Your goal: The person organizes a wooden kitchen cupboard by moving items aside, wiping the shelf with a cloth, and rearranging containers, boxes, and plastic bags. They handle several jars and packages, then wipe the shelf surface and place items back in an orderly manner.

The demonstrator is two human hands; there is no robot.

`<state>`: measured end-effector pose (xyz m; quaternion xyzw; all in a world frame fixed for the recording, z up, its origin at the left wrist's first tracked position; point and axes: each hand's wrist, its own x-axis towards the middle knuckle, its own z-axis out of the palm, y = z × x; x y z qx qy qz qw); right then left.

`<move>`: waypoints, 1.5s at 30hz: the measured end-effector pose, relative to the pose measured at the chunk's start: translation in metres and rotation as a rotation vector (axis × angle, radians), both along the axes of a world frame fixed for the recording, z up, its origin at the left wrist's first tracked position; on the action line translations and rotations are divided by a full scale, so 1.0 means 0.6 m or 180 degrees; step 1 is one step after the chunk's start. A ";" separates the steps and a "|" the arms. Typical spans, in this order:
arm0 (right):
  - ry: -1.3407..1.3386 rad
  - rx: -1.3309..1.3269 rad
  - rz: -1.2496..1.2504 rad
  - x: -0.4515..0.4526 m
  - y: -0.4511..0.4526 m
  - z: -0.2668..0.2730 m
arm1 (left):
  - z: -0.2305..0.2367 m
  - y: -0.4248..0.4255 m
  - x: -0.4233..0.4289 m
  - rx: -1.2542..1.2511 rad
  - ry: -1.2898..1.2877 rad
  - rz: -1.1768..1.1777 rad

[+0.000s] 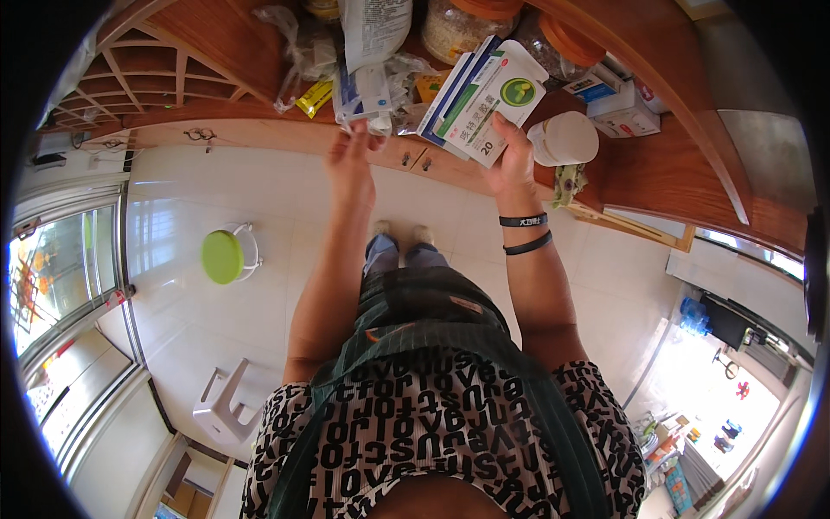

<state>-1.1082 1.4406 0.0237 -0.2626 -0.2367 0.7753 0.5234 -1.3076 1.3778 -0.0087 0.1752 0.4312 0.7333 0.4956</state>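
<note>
My right hand [512,152] holds several flat medicine boxes [489,104] in a fanned stack, the front one white and green with a round capsule picture. At the shelf's edge, my left hand [353,152] has its fingertips closed on the lower end of a clear plastic bag [363,110] with a blue-and-white packet in it. Above that bag stands a white printed pouch [376,32]. To its left lies a yellow sachet [315,98]. A white plastic jar [563,139] stands just right of my right hand.
Jars with orange lids [467,29] stand at the back of the wooden shelf [655,175]. More small boxes [622,113] are at the right, below a curved wooden edge. Cabinet doors [415,159] are under the shelf. A green-topped stool [222,257] and a white stool [224,409] stand on the floor.
</note>
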 end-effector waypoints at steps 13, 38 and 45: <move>-0.0105 -0.0215 0.0137 -0.009 0.020 -0.004 | 0.054 0.029 -0.062 -0.0393 -0.0613 -0.0395; -0.1540 -0.1083 0.2859 -0.211 0.161 -0.052 | 0.048 -0.005 -0.063 -0.0508 0.1466 -0.0442; -0.1266 -0.1310 0.2380 -0.198 0.161 -0.002 | 0.049 -0.020 -0.084 -0.0677 0.0986 -0.0015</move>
